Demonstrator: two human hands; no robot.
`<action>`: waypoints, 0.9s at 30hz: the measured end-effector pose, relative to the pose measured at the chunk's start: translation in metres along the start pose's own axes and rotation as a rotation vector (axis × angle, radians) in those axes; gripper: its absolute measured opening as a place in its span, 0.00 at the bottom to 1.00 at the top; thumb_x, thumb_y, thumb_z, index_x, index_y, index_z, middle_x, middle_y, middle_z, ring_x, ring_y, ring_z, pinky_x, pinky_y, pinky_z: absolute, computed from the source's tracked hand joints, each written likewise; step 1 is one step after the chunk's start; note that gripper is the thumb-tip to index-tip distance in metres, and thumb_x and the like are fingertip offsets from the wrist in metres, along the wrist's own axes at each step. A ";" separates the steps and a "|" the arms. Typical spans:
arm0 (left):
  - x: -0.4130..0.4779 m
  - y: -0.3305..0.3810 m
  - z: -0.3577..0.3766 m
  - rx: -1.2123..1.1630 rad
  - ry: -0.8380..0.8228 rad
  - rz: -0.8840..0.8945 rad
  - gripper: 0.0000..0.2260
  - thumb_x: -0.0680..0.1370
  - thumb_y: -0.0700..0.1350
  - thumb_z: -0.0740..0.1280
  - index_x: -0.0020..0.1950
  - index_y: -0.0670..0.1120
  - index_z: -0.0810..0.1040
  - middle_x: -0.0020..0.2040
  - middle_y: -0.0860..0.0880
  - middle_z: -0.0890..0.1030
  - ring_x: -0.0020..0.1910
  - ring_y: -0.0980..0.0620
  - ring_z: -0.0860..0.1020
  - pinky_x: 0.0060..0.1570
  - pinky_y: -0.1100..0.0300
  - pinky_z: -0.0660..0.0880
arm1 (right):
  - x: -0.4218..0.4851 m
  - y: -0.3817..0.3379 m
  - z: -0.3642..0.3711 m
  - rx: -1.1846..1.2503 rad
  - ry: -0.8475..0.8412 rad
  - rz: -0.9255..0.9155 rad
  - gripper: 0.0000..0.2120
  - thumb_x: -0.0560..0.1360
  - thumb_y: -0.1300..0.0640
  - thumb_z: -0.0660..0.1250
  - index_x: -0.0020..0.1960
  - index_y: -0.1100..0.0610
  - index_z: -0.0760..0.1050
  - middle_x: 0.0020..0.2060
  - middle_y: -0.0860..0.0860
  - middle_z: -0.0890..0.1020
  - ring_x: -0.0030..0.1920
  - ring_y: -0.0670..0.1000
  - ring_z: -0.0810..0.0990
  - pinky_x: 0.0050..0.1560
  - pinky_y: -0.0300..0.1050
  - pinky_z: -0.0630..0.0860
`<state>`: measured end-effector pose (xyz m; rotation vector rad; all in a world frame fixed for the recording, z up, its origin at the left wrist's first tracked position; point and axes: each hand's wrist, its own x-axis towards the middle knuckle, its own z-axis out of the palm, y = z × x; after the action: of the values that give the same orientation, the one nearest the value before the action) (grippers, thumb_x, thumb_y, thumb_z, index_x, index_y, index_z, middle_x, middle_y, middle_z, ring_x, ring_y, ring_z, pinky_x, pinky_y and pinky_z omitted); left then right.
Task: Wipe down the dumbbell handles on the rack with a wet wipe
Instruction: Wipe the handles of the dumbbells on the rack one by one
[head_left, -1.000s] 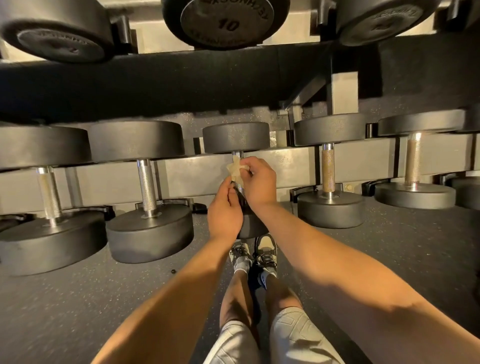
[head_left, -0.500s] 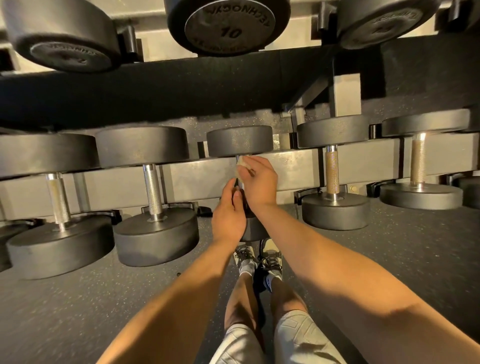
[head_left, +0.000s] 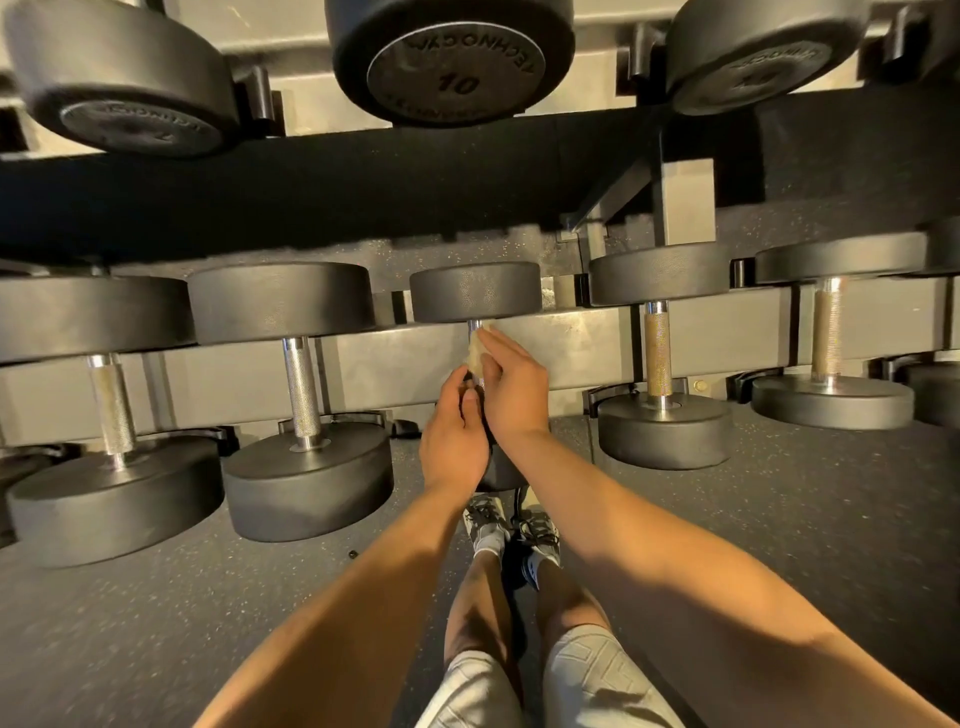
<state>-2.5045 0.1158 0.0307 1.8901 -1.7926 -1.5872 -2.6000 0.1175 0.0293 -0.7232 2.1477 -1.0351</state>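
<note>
The wet wipe (head_left: 475, 357) lay bunched against the upper handle (head_left: 474, 326) of the middle dumbbell (head_left: 475, 291) on the lower rack (head_left: 571, 353), pinned there by the right hand (head_left: 511, 387), fingers curled over it, evidently to rub the steel. The left hand (head_left: 454, 441) sat just below, fingers bent toward the same handle, probably steadying it; whether they gripped it could not be told. Surroundings: speckled rubber floor (head_left: 779, 519), dim warm light, further dumbbells (head_left: 452, 57) shelved above.

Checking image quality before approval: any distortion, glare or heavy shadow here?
Head view: wide-angle bowing of the grey metal rack rail; deep black shadow band above it; warm dim light, no harsh glare; crumpled pale wipe in the right hand slightly soft.
</note>
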 end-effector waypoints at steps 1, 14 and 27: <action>0.001 0.000 0.000 -0.005 0.000 -0.001 0.18 0.86 0.54 0.52 0.76 0.65 0.63 0.68 0.51 0.78 0.64 0.48 0.77 0.63 0.52 0.72 | 0.003 -0.003 0.003 0.026 -0.001 0.011 0.18 0.81 0.70 0.60 0.69 0.62 0.76 0.70 0.57 0.75 0.71 0.51 0.71 0.68 0.22 0.57; -0.004 0.000 -0.004 0.043 -0.025 0.115 0.18 0.86 0.49 0.54 0.76 0.56 0.70 0.69 0.52 0.77 0.66 0.51 0.75 0.67 0.55 0.70 | -0.006 0.000 -0.018 -0.039 -0.057 0.214 0.16 0.79 0.67 0.64 0.66 0.58 0.77 0.55 0.55 0.83 0.56 0.53 0.80 0.56 0.36 0.72; -0.012 -0.013 -0.003 -0.016 -0.018 0.056 0.17 0.87 0.49 0.55 0.73 0.50 0.74 0.66 0.49 0.78 0.65 0.51 0.74 0.65 0.59 0.68 | -0.019 0.011 -0.025 -0.229 -0.229 0.409 0.05 0.75 0.61 0.72 0.48 0.52 0.80 0.47 0.52 0.85 0.49 0.52 0.82 0.52 0.47 0.80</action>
<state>-2.4914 0.1275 0.0305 1.8078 -1.8171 -1.5999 -2.6087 0.1482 0.0378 -0.4489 2.1104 -0.4750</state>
